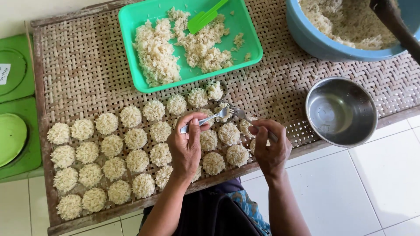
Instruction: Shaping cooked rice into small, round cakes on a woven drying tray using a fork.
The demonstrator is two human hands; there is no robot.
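My left hand (187, 146) holds a metal fork (210, 119) with its tines pointing right. My right hand (270, 146) holds a second metal fork (242, 115) with tines pointing left. The two sets of tines meet over a small rice round (224, 112) on the woven bamboo mat (78, 74). Several rows of flat round rice cakes (111, 146) cover the mat's near left part. Beyond them a green plastic tray (251, 41) carries loose cooked rice (157, 52) and a green spatula (204, 16).
A blue basin (315, 41) with cooked rice sits at the top right, a dark handle (396, 26) rising from it. A steel bowl (341, 111) holding water stands on the mat's right edge. Green lids (15, 131) lie at the left. White floor tiles (358, 192) are below.
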